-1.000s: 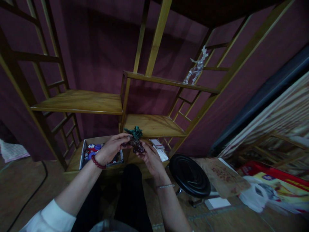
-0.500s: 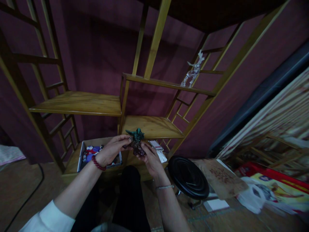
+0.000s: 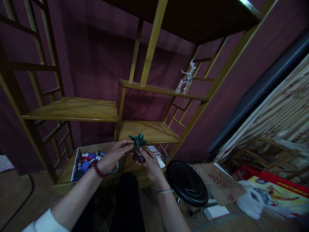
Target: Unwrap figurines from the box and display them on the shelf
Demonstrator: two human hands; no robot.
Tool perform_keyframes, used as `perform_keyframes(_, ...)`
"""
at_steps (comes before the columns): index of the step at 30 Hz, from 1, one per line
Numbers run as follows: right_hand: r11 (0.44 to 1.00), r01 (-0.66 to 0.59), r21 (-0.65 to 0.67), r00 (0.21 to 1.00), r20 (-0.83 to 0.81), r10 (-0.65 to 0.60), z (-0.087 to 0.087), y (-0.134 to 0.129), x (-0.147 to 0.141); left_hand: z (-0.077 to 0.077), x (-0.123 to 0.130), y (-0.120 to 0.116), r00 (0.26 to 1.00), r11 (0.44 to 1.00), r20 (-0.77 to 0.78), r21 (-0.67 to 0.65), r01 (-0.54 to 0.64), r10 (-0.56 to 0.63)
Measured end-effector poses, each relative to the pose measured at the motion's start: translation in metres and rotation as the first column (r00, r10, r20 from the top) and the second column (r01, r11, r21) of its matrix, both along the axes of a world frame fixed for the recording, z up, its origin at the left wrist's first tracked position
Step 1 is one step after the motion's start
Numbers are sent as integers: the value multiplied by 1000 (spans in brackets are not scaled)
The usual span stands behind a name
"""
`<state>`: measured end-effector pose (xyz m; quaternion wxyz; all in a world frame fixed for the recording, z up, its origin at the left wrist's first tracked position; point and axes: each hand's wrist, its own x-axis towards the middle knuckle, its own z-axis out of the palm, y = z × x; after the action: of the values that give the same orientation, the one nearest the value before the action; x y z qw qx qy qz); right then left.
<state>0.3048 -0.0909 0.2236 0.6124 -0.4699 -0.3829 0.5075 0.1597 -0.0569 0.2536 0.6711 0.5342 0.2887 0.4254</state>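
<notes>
A small dark figurine [image 3: 138, 143], green on top and brownish purple below, is held between both hands in front of the lower shelf [image 3: 147, 130]. My left hand [image 3: 116, 154] pinches its left side with thumb and fingers. On the other side, my right hand [image 3: 150, 161] grips the figurine near its base, thumb across the front. Its fine detail is too dark to make out. Below my left wrist stands an open cardboard box [image 3: 75, 164] with several small blue, white and red items in it.
A clear deer figurine [image 3: 185, 80] stands on the upper right shelf [image 3: 164, 91] of the wooden rack. White flat objects [image 3: 160, 162] lie behind my right hand. To the right are a round black stool [image 3: 187, 183], a brown paper bag [image 3: 217, 182], a white box [image 3: 216, 212] and a plastic bag [image 3: 251, 199].
The view has tilted up a little, so the shelves sit lower and slightly left in the picture. Both hands still hold the figurine, which has turned slightly.
</notes>
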Motion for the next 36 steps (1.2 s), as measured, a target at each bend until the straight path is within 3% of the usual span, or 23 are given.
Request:
perform_keyframes(10, 1000, 15, -8, 999, -42, -16, -3, 7, 4, 3, 8, -5, 995, 996, 58, -33, -81, 83)
perform_keyframes(21, 998, 11, 65, 1000, 7, -11, 4, 12, 10, 9, 15, -2, 996, 996, 35, -16, -87, 87)
perform_keyframes(36, 997, -8, 78, 1000, 21, 6, 24, 18, 21, 41, 24, 5, 997, 997, -47, 49, -54, 56)
